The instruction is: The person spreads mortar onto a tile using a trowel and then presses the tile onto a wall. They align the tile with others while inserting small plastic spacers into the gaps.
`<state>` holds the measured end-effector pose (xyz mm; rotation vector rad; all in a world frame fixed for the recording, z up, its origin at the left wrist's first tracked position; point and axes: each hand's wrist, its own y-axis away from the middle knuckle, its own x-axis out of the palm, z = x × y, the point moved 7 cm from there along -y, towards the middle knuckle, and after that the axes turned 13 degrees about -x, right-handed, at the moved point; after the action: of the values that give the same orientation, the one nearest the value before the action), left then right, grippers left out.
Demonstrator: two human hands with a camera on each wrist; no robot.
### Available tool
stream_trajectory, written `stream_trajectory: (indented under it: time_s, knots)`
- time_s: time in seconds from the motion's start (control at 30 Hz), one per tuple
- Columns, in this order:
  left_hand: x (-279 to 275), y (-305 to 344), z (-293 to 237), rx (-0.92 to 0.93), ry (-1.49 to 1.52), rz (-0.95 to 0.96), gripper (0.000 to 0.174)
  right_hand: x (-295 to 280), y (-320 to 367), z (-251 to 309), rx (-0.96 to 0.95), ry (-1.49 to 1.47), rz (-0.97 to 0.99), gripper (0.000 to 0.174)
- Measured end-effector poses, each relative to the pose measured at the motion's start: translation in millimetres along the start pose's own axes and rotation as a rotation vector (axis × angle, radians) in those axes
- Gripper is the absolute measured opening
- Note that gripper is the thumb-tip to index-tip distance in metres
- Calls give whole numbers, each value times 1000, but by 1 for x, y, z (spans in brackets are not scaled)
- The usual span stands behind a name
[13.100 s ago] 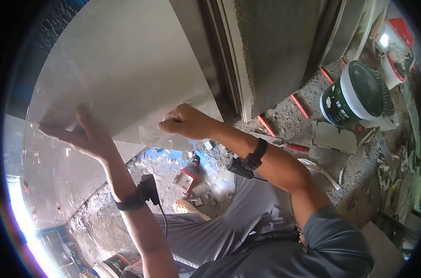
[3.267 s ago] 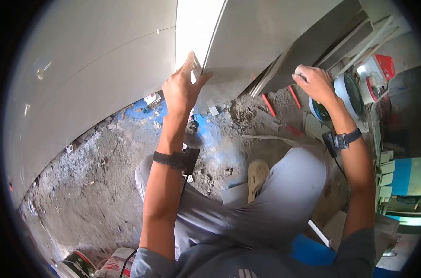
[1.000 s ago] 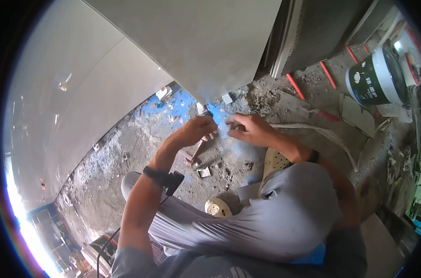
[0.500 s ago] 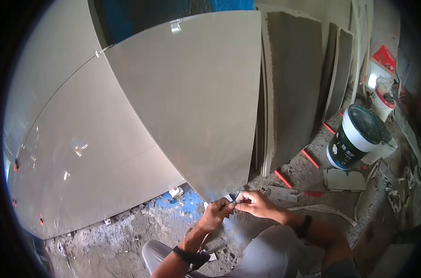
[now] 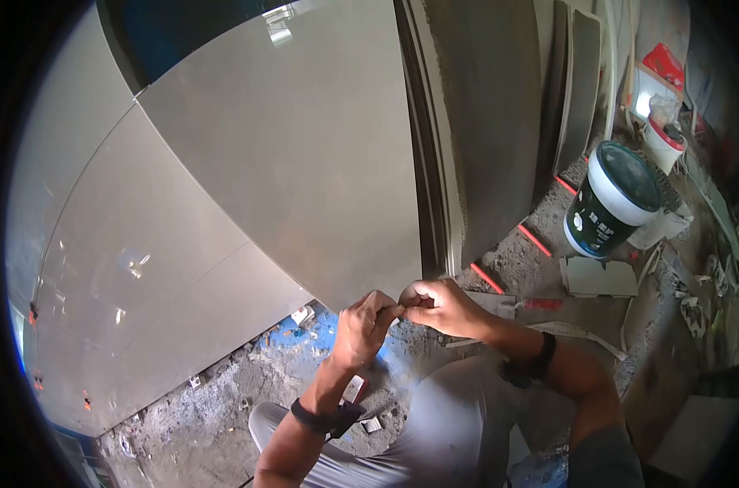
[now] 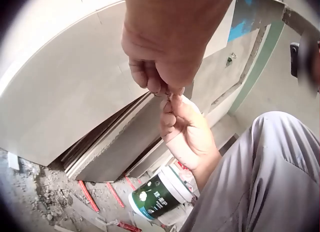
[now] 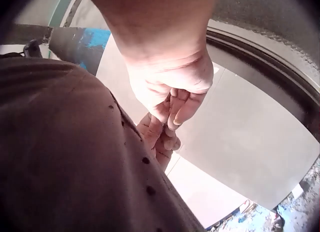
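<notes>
Both hands meet in front of the lower corner of a large, smooth grey panel (image 5: 304,154). The left hand (image 5: 363,329) has its fingers curled, thumb and fingertips pinching a tiny piece too small to identify. From the other side the right hand (image 5: 444,309) pinches at the same spot, its fingertips touching the left ones. In the left wrist view the right hand (image 6: 187,137) shows its palm side below the left hand (image 6: 167,52). The right wrist view has the right hand (image 7: 172,82) above the left fingers (image 7: 162,142), which largely hide the piece.
Another glossy panel (image 5: 166,276) stands at left. Dark-faced slabs (image 5: 491,122) lean at right, near red strips (image 5: 487,278) on the rough floor. A green and white bucket (image 5: 610,203) stands beyond. A small red-edged box (image 5: 355,389) lies below the hands.
The left hand has left the panel's edge, where it was about three seconds ago. Both hands have come together at the fingertips, and the head view has tilted upward.
</notes>
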<state>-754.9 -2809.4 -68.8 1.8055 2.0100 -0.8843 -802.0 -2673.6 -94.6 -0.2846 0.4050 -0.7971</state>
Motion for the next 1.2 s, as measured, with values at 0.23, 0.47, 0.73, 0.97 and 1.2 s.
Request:
stream_trajectory:
  time_s: [0.23,0.47,0.73,0.97,1.2]
  knots:
    - [-6,2,-10,96,-80,44,9,3,2,10,-97,57,-25,16]
    - [-13,5,-6,50,-89,39,10,5,0,17,-52,131,-33,12]
    - [-17,12,-1,86,-64,118,13,16,-3,30,-144,189,1,10]
    - [-22,19,2,96,-49,159,16,22,-7,38,-189,267,113,8]
    - [-119,12,-31,265,-216,-477,32,11,-13,36,-51,169,48,13]
